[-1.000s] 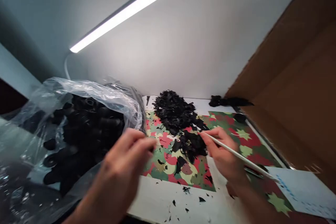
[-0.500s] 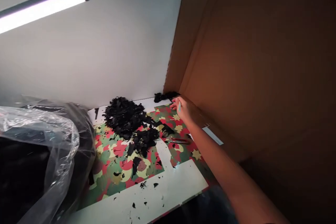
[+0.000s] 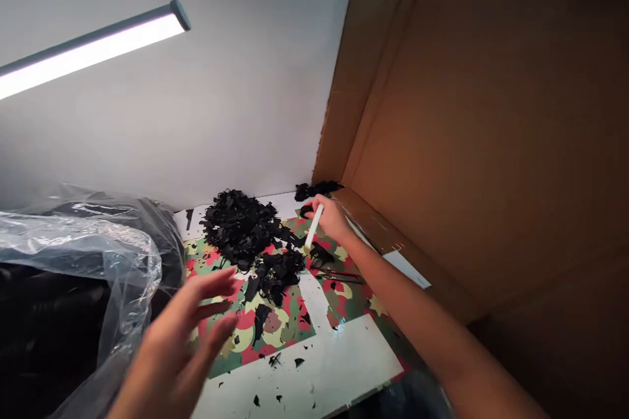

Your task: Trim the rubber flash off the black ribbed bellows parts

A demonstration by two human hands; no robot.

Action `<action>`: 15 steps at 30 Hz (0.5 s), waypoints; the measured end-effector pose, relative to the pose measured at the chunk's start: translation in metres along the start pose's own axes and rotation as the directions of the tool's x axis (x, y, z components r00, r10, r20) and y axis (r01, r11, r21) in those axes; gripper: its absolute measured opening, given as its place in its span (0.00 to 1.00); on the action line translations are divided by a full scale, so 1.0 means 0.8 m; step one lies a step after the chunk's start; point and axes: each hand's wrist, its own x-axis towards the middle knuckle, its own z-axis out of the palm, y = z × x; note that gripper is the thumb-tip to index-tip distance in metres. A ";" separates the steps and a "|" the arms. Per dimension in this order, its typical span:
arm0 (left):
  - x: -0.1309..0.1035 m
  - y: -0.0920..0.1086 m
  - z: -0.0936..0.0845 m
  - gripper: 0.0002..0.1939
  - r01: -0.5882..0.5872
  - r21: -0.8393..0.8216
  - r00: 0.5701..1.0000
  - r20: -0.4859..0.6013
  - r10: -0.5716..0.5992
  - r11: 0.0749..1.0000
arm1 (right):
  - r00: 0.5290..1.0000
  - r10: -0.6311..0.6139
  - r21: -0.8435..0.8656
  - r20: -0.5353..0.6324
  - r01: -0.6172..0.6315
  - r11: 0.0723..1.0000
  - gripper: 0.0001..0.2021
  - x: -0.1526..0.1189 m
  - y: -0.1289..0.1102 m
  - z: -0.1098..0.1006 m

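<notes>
My right hand (image 3: pixel 330 217) is closed around a slim white stick (image 3: pixel 313 228) that points down toward the table. A small black piece (image 3: pixel 306 211) shows at its fingertips. My left hand (image 3: pixel 189 334), slightly blurred, hangs over the near left of the table with its fingers apart and nothing in them. Between the hands lies a big heap of black scraps (image 3: pixel 240 226), with a smaller clump (image 3: pixel 275 272) in front of it. Red-handled tweezers or a similar slim tool (image 3: pixel 341 276) rests below my right hand.
Clear plastic over something black (image 3: pixel 128 249) stands at the left. A tall cardboard sheet (image 3: pixel 466 144) rises at the right. More black scraps (image 3: pixel 319 190) lie in the back corner. The patterned sheet (image 3: pixel 230 363) and white board (image 3: pixel 354 353) carry small black bits.
My left hand has come into view from below. My right hand has drawn back slightly from the corner, and the white stick now shows at full length. The view has shifted a little.
</notes>
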 end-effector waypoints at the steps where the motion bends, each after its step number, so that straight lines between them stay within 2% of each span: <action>1: 0.008 0.000 0.019 0.28 0.106 -0.104 0.992 0.084 -0.097 0.989 | 0.997 -0.077 0.037 0.030 0.076 0.996 0.06 -0.019 -0.019 0.007; 2: 0.017 -0.001 0.037 0.30 0.206 -0.205 0.972 0.152 -0.177 0.957 | 0.987 -0.149 0.073 0.057 0.145 0.987 0.09 -0.039 -0.037 0.014; 4: 0.034 -0.006 0.064 0.32 0.328 -0.409 0.943 0.191 -0.271 0.851 | 0.949 -0.299 0.152 0.099 0.283 0.947 0.09 -0.078 -0.065 0.026; 5: 0.041 -0.010 0.072 0.34 0.357 -0.483 0.934 0.202 -0.294 0.800 | 0.888 -0.450 0.218 0.092 0.423 0.879 0.09 -0.094 -0.075 0.032; 6: 0.046 -0.015 0.078 0.34 0.368 -0.531 0.930 0.214 -0.300 0.763 | 0.839 -0.539 0.264 0.079 0.504 0.823 0.09 -0.107 -0.082 0.036; 8: 0.050 -0.024 0.082 0.30 0.346 -0.565 0.938 0.211 -0.275 0.749 | 0.770 -0.635 0.347 0.065 0.579 0.738 0.10 -0.122 -0.088 0.045; 9: 0.050 -0.028 0.082 0.27 0.324 -0.564 0.946 0.193 -0.261 0.759 | 0.774 -0.629 0.387 0.072 0.560 0.733 0.11 -0.126 -0.088 0.050; 11: 0.047 -0.035 0.080 0.23 0.277 -0.553 0.960 0.126 -0.250 0.786 | 0.833 -0.543 0.488 0.103 0.433 0.757 0.12 -0.130 -0.088 0.058; 13: 0.044 -0.039 0.079 0.22 0.244 -0.549 0.966 0.067 -0.249 0.800 | 0.908 -0.394 0.599 0.144 0.236 0.765 0.13 -0.132 -0.087 0.064; 15: 0.042 -0.043 0.081 0.22 0.224 -0.542 0.971 0.049 -0.235 0.810 | 0.957 -0.245 0.684 0.159 0.072 0.726 0.14 -0.134 -0.088 0.069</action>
